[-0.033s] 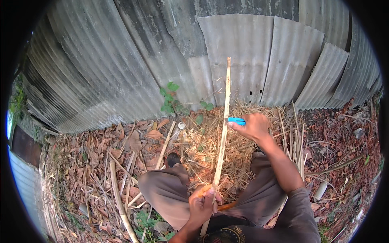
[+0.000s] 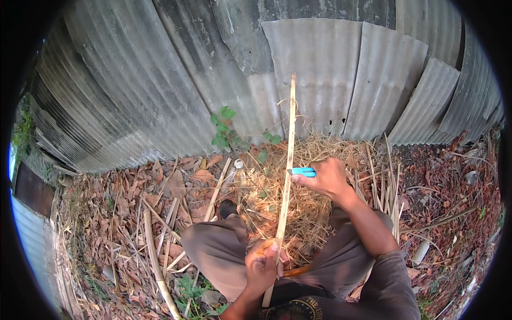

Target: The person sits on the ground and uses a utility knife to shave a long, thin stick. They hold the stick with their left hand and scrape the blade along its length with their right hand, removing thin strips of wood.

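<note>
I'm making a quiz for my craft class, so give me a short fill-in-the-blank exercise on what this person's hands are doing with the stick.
1. The left hand grips the lower end of a long bamboo ____.
2. The right hand presses a tool with a ____ handle against the strip.
3. Behind the pile of shavings stands a wall of corrugated ____.

Missing words: strip; blue; sheets

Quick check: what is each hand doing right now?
Left hand: closed around the bamboo strip.
Right hand: closed on a blue-handled tool against the strip.
</note>
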Tool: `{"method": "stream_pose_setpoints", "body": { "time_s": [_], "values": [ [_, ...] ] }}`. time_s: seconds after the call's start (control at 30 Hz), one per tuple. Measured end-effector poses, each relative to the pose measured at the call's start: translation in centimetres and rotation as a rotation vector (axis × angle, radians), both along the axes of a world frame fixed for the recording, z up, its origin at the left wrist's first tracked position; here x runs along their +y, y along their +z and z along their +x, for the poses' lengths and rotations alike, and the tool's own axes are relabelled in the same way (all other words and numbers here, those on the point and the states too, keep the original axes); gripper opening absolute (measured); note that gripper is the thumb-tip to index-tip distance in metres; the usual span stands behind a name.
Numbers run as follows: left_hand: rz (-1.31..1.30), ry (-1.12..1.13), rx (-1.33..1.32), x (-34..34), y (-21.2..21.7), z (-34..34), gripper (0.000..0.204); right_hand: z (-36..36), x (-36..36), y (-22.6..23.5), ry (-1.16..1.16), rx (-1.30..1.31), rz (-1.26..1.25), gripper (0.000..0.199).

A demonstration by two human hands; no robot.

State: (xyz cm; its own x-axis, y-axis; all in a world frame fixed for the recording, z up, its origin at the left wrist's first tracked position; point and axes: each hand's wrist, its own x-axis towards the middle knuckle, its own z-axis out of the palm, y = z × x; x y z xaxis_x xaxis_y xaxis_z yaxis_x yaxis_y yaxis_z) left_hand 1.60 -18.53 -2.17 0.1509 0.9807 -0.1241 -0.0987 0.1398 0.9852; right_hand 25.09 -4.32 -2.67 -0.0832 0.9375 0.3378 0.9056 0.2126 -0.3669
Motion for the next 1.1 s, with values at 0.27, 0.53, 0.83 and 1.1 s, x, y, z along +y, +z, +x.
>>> {"method": "stream_pose_setpoints", "body": {
  "time_s": [0.27,0.53,0.83,1.1],
  "values": [
    [-0.109,0.109,-0.177,1.6,0.2,0.0,0.028,-3.9,-3.5,-1.4,0.328,-0.036,0.198,0.073],
    [-0.073,-0.031,-0.146,0.3,0.9,0.4,0.022,0.0,0.4,-1.2,-0.007,0.028,0.107,0.072],
    [0.030,-0.038,-0.100,-2.0,0.7,-0.9,0.022,-1.3,-1.5,-2.0,0.125,0.066,0.257,0.070],
    [-0.036,-0.074,0.043,-3.6,1.5,-1.6,0.024,1.4,0.6,-1.9,0.019,0.048,0.336,0.071]
  ]
}}
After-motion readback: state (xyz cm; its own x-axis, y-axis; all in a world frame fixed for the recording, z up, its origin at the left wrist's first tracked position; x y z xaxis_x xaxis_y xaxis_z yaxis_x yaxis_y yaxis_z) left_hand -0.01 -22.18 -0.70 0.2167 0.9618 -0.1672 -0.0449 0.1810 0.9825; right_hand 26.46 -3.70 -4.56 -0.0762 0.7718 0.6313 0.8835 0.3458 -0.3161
